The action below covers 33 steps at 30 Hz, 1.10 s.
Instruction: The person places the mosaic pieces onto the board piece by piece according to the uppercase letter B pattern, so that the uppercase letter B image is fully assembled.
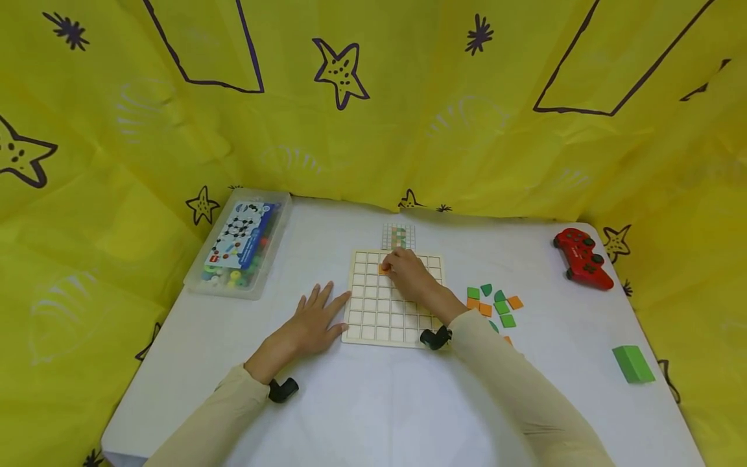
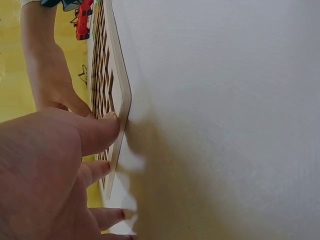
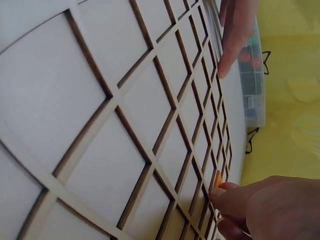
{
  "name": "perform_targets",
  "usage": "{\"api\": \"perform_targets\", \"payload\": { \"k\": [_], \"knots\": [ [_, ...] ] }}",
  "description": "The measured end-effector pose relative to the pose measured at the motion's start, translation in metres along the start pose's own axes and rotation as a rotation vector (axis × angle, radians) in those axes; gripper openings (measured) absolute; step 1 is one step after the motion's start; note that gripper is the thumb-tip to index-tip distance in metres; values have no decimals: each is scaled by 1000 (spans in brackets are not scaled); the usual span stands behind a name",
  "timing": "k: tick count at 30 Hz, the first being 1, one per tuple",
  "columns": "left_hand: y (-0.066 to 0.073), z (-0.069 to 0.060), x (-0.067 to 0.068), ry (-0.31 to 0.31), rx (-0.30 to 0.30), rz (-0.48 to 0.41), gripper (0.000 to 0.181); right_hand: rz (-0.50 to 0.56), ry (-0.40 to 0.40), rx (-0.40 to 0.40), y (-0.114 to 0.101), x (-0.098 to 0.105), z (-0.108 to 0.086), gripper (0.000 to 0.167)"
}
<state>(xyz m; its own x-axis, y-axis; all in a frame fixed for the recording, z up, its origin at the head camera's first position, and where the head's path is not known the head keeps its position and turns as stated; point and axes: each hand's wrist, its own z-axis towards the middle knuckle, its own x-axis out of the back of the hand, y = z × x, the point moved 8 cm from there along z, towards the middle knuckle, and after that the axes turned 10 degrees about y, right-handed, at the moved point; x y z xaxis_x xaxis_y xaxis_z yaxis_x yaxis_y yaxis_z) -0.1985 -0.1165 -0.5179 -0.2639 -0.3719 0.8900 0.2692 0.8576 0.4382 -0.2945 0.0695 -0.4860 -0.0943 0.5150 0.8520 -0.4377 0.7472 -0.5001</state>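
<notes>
A pale wooden board (image 1: 369,318) with a grid of square compartments lies on the white table. My right hand (image 1: 410,275) is over its upper part and pinches an orange tile (image 1: 382,270) at one compartment. In the right wrist view the orange tile (image 3: 218,179) shows at the thumb tip, partly covered by the fingers. My left hand (image 1: 312,324) lies flat with spread fingers at the board's left side; in the left wrist view its thumb (image 2: 102,131) touches the board's edge. Behind the board lies a small printed grid card (image 1: 392,235), partly hidden by the right hand.
Several green tiles (image 1: 473,293) and orange tiles (image 1: 515,303) are scattered right of the board, some under the right forearm. A clear plastic box (image 1: 257,275) sits at back left. A red game controller (image 1: 583,258) and a green block (image 1: 633,364) lie at right.
</notes>
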Motion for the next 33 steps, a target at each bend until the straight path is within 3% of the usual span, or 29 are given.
{"api": "perform_targets", "payload": {
  "k": [7,13,18,23,28,33],
  "knots": [
    [-1,0,0,4,-3,9,67,-12,-52,-55,21,16,-16,25],
    [-2,0,0,18,-14,8,66,-26,-85,-187,69,47,-48,33],
    [-2,0,1,15,-6,4,66,-111,-130,-291,112,75,-70,37],
    [0,-1,2,14,-1,10,66,-153,-183,-396,149,88,-85,46],
    [1,-2,2,12,2,6,66,-111,-118,-416,160,87,-86,44],
    [2,-1,0,9,-2,11,66,32,-27,-401,159,82,-85,41]
  ]
}}
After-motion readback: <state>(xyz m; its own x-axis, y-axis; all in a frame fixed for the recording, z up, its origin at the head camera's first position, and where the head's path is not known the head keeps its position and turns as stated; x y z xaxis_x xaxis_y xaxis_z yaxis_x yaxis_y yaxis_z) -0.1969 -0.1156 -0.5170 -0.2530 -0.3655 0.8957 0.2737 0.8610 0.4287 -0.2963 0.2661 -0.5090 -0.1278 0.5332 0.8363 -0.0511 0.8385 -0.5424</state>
